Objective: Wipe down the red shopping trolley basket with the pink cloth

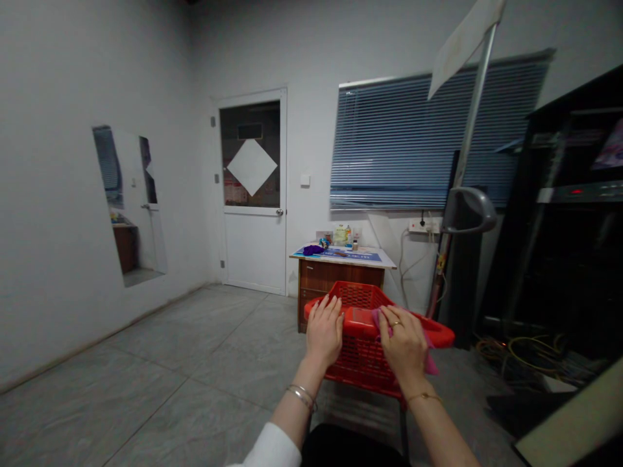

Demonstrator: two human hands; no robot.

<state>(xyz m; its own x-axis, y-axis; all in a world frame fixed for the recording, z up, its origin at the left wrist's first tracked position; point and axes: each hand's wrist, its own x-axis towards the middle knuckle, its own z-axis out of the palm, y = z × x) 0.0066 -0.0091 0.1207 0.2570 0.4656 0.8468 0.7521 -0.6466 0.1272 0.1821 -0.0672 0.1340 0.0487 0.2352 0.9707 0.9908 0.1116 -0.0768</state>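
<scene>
Indoors, the left hand (324, 331) is resting, fingers outstretched, on a red shopping cart (363, 362) before a tabletop (383, 259), while the right hand (405, 340) is grasping a pink cloth (431, 364) against its handle (359, 316).

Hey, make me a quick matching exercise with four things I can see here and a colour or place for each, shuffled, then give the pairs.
1. Left hand
2. Cloth
3. Cart
4. Mirror

A. On the wall at left
B. Red
C. Next to silvery bangles
D. Pink, under the right hand

Pairs: 1-C, 2-D, 3-B, 4-A
</scene>
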